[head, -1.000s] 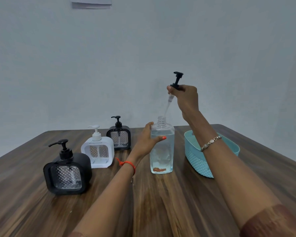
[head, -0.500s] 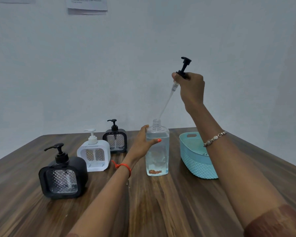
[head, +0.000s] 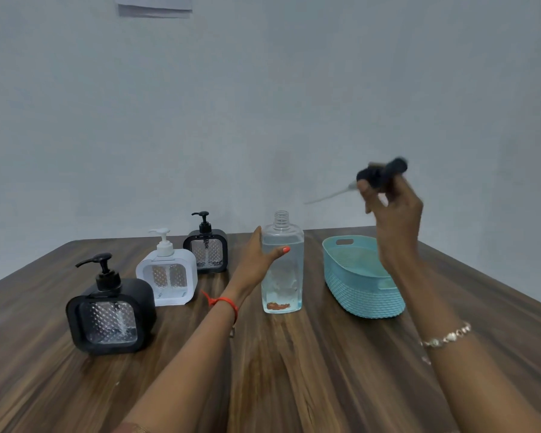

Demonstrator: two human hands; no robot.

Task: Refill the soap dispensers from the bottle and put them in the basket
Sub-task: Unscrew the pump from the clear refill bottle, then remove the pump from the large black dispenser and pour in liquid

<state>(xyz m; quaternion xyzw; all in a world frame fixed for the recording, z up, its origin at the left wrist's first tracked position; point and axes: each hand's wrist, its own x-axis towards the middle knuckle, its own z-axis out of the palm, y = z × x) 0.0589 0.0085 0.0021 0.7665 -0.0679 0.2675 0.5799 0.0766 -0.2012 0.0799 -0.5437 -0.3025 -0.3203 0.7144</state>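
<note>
A person's two arms reach across a dark wooden desk (head: 294,376) towards a plain grey wall.

The main change from half a second ago is that the black pump (head: 381,175) has come fully out of the clear bottle (head: 282,270). Before, the tip of its thin tube (head: 328,196) was still over the bottle's neck. Now the pump is at centre right of the frame, above the basket. It is tipped almost level, with the tube pointing left into open air, and it is blurred by motion. The bottle's threaded neck stands open, so it looks ready for pouring once the pump is put aside.

The right hand (head: 394,210) is raised, wrist bent, with its fingers clenched round the pump's collar. The left hand (head: 256,264) grasps the bottle at its shoulder. The palm is against the bottle's left side and the thumb, with an orange nail, lies across the front. The bottle stands upright at the centre of the desk, mostly full of clear liquid.

Three dispensers stand in a diagonal row at left, all with their pumps still on: a black one (head: 110,317) nearest, a white one (head: 167,276) behind it, and a smaller-looking black one (head: 206,250) farthest. The turquoise basket (head: 356,295), right of the bottle, holds nothing that can be seen. No refilling seems to have begun yet.
</note>
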